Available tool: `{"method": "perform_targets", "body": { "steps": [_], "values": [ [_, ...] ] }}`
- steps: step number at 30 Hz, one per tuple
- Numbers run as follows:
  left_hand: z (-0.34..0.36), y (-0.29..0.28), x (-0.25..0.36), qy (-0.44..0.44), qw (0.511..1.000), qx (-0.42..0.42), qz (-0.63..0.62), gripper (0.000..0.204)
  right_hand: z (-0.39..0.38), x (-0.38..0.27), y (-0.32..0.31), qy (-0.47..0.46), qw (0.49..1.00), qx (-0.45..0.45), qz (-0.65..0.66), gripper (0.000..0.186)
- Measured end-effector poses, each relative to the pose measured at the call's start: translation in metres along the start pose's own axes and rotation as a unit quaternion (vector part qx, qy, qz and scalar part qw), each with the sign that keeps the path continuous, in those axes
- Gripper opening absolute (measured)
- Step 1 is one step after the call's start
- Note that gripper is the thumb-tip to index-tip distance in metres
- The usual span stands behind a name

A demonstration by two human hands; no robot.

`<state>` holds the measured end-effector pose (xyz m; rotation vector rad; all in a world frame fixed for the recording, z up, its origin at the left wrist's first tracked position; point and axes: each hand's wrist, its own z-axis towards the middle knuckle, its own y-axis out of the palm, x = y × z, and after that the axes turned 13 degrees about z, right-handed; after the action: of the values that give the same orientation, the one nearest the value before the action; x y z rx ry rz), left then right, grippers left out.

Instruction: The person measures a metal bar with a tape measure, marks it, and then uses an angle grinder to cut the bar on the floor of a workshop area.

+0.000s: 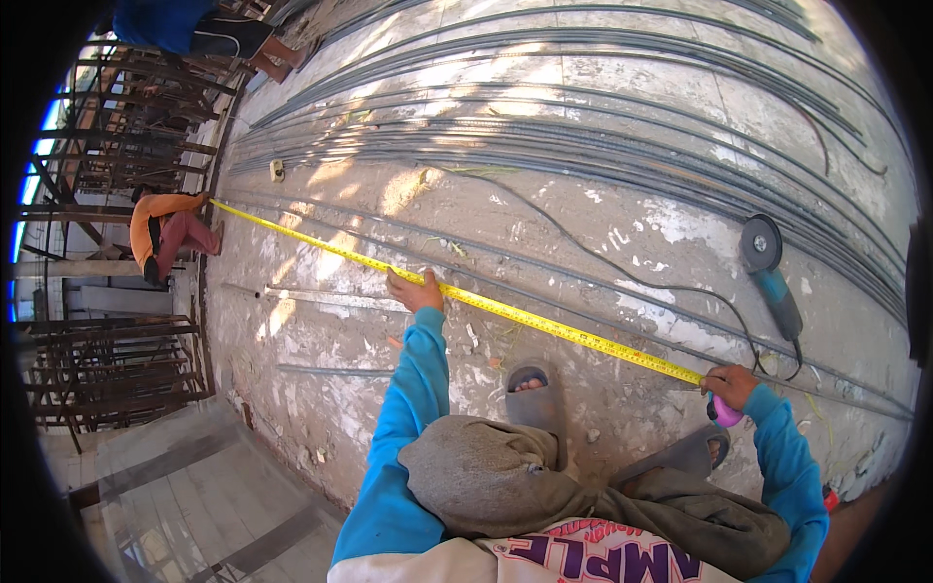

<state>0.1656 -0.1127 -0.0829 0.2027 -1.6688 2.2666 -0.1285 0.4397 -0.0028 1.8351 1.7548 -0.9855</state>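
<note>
Your left hand (420, 292) pinches a yellow measuring tape (554, 328), stretched over the floor (238, 335) toward a crouching co-worker (173, 233); your right hand (733, 385) grips the pink case (723, 412) it runs from.

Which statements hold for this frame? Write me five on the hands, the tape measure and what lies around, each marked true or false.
1. The right grip holds the pink tape case. True.
2. The left grip touches the yellow blade. True.
3. The yellow blade is fully wound in. False: it is stretched out toward a co-worker in orange.
4. The angle grinder is in the left grip. False: it lies down by the steel bars, apart from both grips.
5. The camera wearer has grey slippers on. True.
</note>
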Motion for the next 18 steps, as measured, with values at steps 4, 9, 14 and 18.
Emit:
{"method": "perform_targets", "body": {
  "steps": [4,9,14,18],
  "values": [
    [-0.031,-0.001,0.024,0.243,0.963,-0.092,0.065,0.063,0.006,0.024,0.001,0.061,0.998,0.005,0.008,0.035],
    [-0.072,0.005,0.039,0.382,0.845,-0.355,0.115,0.036,0.022,0.043,-0.003,0.022,0.999,-0.013,-0.036,0.035],
    [-0.115,0.008,0.068,0.467,0.795,-0.381,0.068,0.028,-0.006,0.088,0.010,0.022,0.999,0.008,-0.040,0.035],
    [-0.105,-0.004,0.072,0.447,0.797,-0.403,0.052,0.026,-0.003,0.072,0.000,0.067,0.998,-0.010,-0.011,0.037]
  ]
}}
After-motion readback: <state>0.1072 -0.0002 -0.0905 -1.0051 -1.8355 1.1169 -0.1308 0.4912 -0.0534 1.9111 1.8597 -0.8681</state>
